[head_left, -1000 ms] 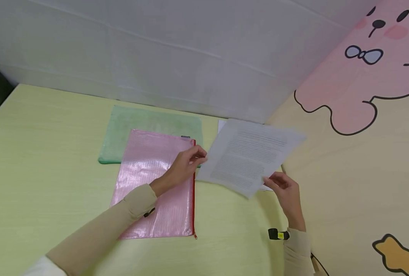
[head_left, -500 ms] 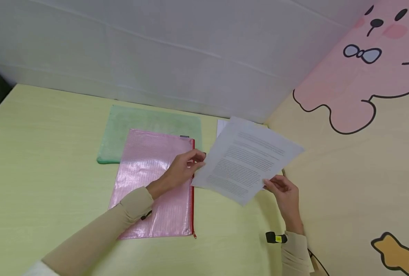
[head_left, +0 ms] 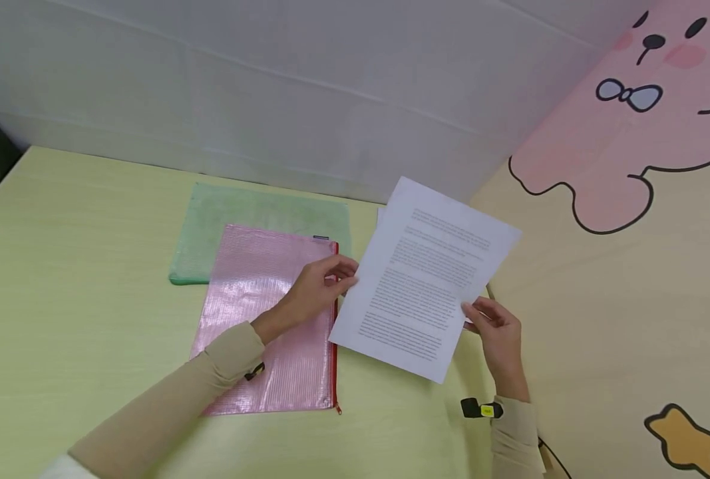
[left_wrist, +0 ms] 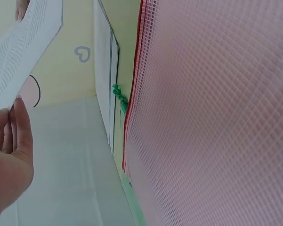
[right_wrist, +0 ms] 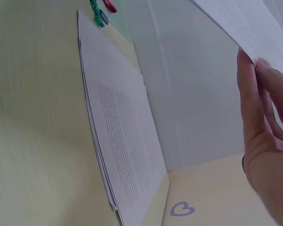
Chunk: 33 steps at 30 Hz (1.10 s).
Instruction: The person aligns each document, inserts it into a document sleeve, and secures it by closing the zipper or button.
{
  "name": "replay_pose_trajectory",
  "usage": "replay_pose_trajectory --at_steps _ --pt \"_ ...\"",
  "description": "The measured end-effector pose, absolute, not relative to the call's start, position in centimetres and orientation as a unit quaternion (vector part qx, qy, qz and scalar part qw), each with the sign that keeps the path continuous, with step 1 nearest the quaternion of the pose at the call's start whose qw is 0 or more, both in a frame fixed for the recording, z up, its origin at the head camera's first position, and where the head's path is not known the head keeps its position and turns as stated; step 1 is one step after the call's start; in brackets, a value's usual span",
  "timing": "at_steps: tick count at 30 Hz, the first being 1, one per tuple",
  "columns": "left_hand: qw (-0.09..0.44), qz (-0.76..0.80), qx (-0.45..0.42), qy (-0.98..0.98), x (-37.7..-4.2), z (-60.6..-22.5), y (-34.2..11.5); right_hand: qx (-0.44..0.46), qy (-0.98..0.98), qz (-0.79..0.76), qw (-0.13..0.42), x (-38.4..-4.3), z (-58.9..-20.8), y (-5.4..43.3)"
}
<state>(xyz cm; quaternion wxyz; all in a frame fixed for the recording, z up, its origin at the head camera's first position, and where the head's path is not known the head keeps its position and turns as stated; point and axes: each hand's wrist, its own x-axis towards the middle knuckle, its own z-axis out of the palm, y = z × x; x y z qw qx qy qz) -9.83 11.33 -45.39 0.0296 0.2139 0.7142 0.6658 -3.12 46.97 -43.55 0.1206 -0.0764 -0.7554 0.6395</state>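
A printed sheet of paper (head_left: 420,286) is held up over the table, tilted, its text facing me in the head view. My left hand (head_left: 315,289) pinches its left edge between thumb and fingers, above the right side of a pink mesh zipper pouch (head_left: 259,293). The opposite edge is pinched by my right hand (head_left: 500,339). The right wrist view shows the thumb (right_wrist: 273,77) on one face of the paper and fingers on the other. Below the raised sheet lies a stack of printed papers (right_wrist: 125,132), mostly hidden in the head view.
Under the pink pouch's upper part lies a green zipper pouch (head_left: 259,205), its green zipper pull (right_wrist: 98,14) close to the stack. A pale grey wall sheet (head_left: 241,86) rises behind the table (head_left: 91,266). To the right stands a wall (head_left: 600,319) with cartoon figures.
The sheet has come up off the stack and tilted toward me, its lower edge now nearer in the head view. Both hands keep their pinch with little movement.
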Motion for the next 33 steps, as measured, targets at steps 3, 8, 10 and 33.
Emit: replay_pose_trajectory --at_steps 3,8,10,33 --pt "0.039 0.668 0.202 0.715 -9.8 -45.1 11.0 -0.093 -0.753 0.642 0.114 -3.3 -43.4 47.1" --pt "0.019 0.636 0.195 0.746 -9.7 -45.2 10.6 -0.111 -0.748 0.645 0.11 -3.5 -43.4 47.4" --pt "0.007 0.606 0.19 0.773 -9.7 -45.5 10.5 -0.115 -0.753 0.64 0.103 -3.5 -43.3 47.5" --pt "0.099 0.356 0.109 0.923 -7.5 -49.5 12.8 -0.113 -0.768 0.628 0.051 -3.7 -44.0 48.5"
